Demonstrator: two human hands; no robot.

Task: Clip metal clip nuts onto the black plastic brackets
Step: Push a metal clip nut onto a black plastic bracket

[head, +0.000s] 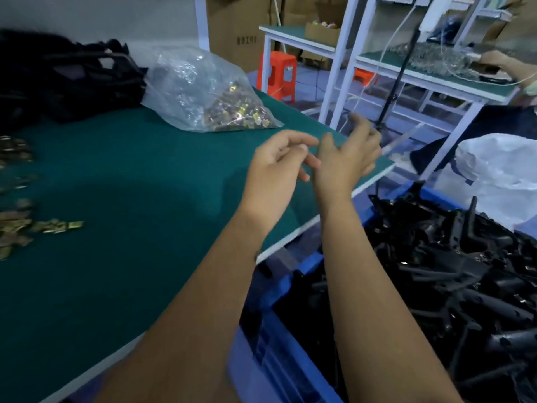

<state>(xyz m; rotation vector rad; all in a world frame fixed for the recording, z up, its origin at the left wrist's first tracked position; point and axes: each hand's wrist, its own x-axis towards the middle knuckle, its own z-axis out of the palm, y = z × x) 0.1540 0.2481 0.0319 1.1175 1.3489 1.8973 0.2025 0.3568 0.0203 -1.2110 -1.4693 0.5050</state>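
Both my hands hover over the right edge of the green table (pixel 130 175), side by side and almost touching. My left hand (pixel 279 161) has its fingers loosely curled and apart, with nothing visible in it. My right hand (pixel 345 152) is spread open, empty, blurred by motion. Black plastic brackets (pixel 453 274) fill a blue crate (pixel 276 353) below the table's right side. Loose brass-coloured clip nuts (pixel 55 226) lie at the table's left edge. A clear plastic bag of clip nuts (pixel 203 94) sits at the back of the table.
A pile of black parts (pixel 66 77) lies at the table's far left. A white sack (pixel 505 170) stands behind the crate. White-framed benches (pixel 421 74), orange stools (pixel 280 74) and cardboard boxes stand beyond. Another person's hand (pixel 499 64) rests on the right bench.
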